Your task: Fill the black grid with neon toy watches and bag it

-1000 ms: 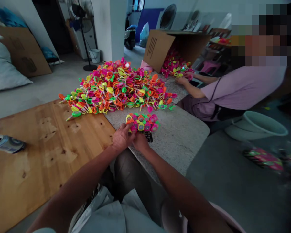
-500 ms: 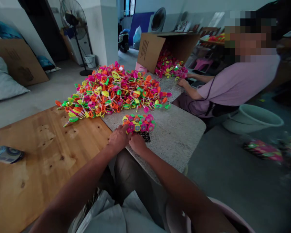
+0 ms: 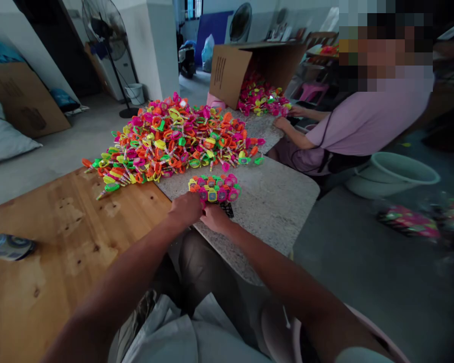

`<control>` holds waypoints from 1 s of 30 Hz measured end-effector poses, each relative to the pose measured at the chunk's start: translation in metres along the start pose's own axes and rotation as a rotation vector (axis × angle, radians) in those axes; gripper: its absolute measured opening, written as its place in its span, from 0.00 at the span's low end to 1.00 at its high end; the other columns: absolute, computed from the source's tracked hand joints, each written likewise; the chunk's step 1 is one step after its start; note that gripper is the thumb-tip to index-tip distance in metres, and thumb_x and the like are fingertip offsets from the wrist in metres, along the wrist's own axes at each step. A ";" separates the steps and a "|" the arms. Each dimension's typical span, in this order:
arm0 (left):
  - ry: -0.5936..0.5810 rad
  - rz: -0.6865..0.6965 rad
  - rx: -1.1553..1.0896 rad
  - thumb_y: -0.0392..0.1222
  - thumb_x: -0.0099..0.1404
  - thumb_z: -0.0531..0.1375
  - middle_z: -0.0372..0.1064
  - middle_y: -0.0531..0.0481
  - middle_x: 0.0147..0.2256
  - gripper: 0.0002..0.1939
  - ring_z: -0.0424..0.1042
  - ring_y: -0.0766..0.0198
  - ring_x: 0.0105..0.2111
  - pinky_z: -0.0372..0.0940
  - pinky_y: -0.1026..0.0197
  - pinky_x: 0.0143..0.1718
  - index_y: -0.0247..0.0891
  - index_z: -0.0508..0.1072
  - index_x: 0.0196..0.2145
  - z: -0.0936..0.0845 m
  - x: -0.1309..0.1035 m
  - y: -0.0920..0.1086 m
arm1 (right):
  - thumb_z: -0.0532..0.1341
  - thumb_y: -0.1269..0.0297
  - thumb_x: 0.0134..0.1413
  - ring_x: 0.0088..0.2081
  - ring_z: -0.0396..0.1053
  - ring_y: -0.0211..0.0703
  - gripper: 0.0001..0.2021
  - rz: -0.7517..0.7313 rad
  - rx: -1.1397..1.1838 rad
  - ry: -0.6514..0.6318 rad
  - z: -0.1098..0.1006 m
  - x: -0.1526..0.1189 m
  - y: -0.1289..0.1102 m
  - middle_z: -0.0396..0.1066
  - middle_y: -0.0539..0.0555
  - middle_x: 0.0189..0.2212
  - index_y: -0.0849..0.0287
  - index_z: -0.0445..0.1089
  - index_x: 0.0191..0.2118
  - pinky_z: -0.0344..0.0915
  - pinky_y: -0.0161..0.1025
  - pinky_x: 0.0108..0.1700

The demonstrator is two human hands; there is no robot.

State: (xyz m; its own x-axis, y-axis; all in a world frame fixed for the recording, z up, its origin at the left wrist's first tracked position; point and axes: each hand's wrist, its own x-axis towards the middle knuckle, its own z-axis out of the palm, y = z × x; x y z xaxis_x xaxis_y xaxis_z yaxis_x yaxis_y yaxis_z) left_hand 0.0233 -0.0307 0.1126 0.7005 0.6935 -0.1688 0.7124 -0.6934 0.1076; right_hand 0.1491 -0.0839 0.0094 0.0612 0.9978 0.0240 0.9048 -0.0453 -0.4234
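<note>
Rows of bright plastic toy watches (image 3: 214,186) in pink, yellow, green and orange sit on a black grid tray (image 3: 227,208) at the granite tabletop's near edge. My left hand (image 3: 187,207) is closed at the left end of the rows, its fingers curled downward. Beside it my right hand (image 3: 215,218) is closed too, fingertips meeting the left hand's in front of the watches. A pink bit of a toy watch shows between the two hands; the fingers hide most of it. Just beyond lies a large heap of toy watches (image 3: 174,138).
A wooden board (image 3: 60,222) bearing a drink can (image 3: 9,247) adjoins the granite tabletop (image 3: 272,201) on the left. A tipped cardboard box (image 3: 230,75) spills more watches near a co-worker (image 3: 378,116) at right. A pale bucket (image 3: 397,176) and bagged watches (image 3: 408,220) are on the floor.
My left fingers have drawn back from the top of the watch rows and curled in. My right hand has turned slightly, still against the left. The view has shifted a little.
</note>
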 end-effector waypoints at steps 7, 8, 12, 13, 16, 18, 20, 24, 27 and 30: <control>0.297 -0.013 -0.216 0.42 0.75 0.56 0.74 0.35 0.49 0.22 0.79 0.51 0.46 0.74 0.53 0.48 0.34 0.65 0.63 0.035 -0.003 -0.009 | 0.57 0.69 0.69 0.51 0.75 0.49 0.14 0.075 -0.024 -0.016 -0.002 -0.002 -0.007 0.80 0.62 0.48 0.63 0.78 0.52 0.66 0.37 0.53; 0.322 0.020 -0.256 0.44 0.74 0.58 0.74 0.37 0.51 0.22 0.78 0.52 0.47 0.74 0.53 0.50 0.37 0.65 0.63 0.040 -0.005 -0.013 | 0.56 0.69 0.69 0.52 0.75 0.49 0.14 0.080 -0.027 -0.016 -0.001 -0.002 -0.008 0.79 0.62 0.49 0.63 0.77 0.52 0.66 0.37 0.54; 0.364 0.144 -0.336 0.45 0.71 0.63 0.70 0.39 0.56 0.26 0.76 0.54 0.51 0.73 0.53 0.55 0.41 0.65 0.64 0.056 -0.010 -0.030 | 0.54 0.71 0.70 0.54 0.74 0.50 0.16 0.105 -0.023 0.021 0.008 -0.004 -0.012 0.78 0.62 0.51 0.63 0.76 0.53 0.65 0.39 0.57; 0.374 0.169 -0.349 0.44 0.72 0.62 0.69 0.39 0.56 0.26 0.76 0.55 0.51 0.72 0.53 0.56 0.41 0.65 0.65 0.059 -0.010 -0.033 | 0.54 0.70 0.70 0.54 0.74 0.50 0.16 0.121 -0.018 0.034 0.010 -0.005 -0.014 0.78 0.63 0.52 0.63 0.76 0.54 0.66 0.39 0.57; 0.411 0.223 -0.410 0.44 0.73 0.61 0.69 0.39 0.56 0.27 0.75 0.56 0.52 0.71 0.52 0.58 0.40 0.64 0.66 0.069 -0.006 -0.042 | 0.53 0.67 0.72 0.53 0.74 0.50 0.16 0.175 -0.003 0.076 0.016 -0.008 -0.019 0.77 0.63 0.52 0.63 0.75 0.54 0.67 0.40 0.55; 0.436 0.243 -0.466 0.44 0.72 0.62 0.69 0.40 0.55 0.28 0.75 0.57 0.52 0.72 0.52 0.58 0.40 0.63 0.66 0.076 -0.001 -0.047 | 0.53 0.65 0.72 0.53 0.75 0.50 0.16 0.203 -0.004 0.091 0.018 -0.011 -0.022 0.77 0.63 0.52 0.63 0.75 0.55 0.67 0.40 0.55; 0.473 0.249 -0.542 0.45 0.71 0.64 0.69 0.41 0.54 0.29 0.75 0.57 0.52 0.73 0.53 0.56 0.40 0.63 0.66 0.084 0.002 -0.051 | 0.54 0.64 0.72 0.53 0.75 0.50 0.16 0.220 -0.001 0.109 0.019 -0.013 -0.022 0.77 0.63 0.53 0.63 0.74 0.55 0.67 0.40 0.55; 0.495 0.257 -0.799 0.47 0.67 0.66 0.68 0.40 0.57 0.32 0.75 0.56 0.52 0.76 0.55 0.49 0.42 0.61 0.64 0.104 -0.002 -0.056 | 0.56 0.64 0.71 0.55 0.74 0.50 0.15 0.156 0.037 0.141 0.020 -0.016 -0.019 0.77 0.59 0.55 0.60 0.74 0.57 0.68 0.40 0.54; 0.438 0.248 -0.972 0.45 0.70 0.60 0.71 0.40 0.54 0.26 0.78 0.60 0.47 0.76 0.57 0.46 0.41 0.57 0.62 0.123 -0.010 -0.061 | 0.56 0.61 0.73 0.55 0.74 0.50 0.15 0.130 0.048 0.185 0.022 -0.017 -0.015 0.77 0.59 0.53 0.59 0.75 0.55 0.67 0.39 0.54; 0.442 0.218 -0.849 0.40 0.69 0.56 0.76 0.44 0.44 0.15 0.78 0.60 0.42 0.74 0.56 0.46 0.38 0.65 0.53 0.134 -0.009 -0.068 | 0.55 0.60 0.74 0.54 0.75 0.48 0.15 0.111 0.055 0.203 0.024 -0.015 -0.013 0.78 0.58 0.52 0.59 0.76 0.53 0.66 0.37 0.54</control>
State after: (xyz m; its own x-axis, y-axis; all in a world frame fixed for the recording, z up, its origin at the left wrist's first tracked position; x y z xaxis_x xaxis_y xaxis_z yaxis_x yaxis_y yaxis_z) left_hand -0.0368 -0.0161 -0.0244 0.6498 0.6974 0.3023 0.2378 -0.5643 0.7906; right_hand 0.1266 -0.0973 -0.0072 0.2476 0.9566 0.1538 0.8638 -0.1460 -0.4822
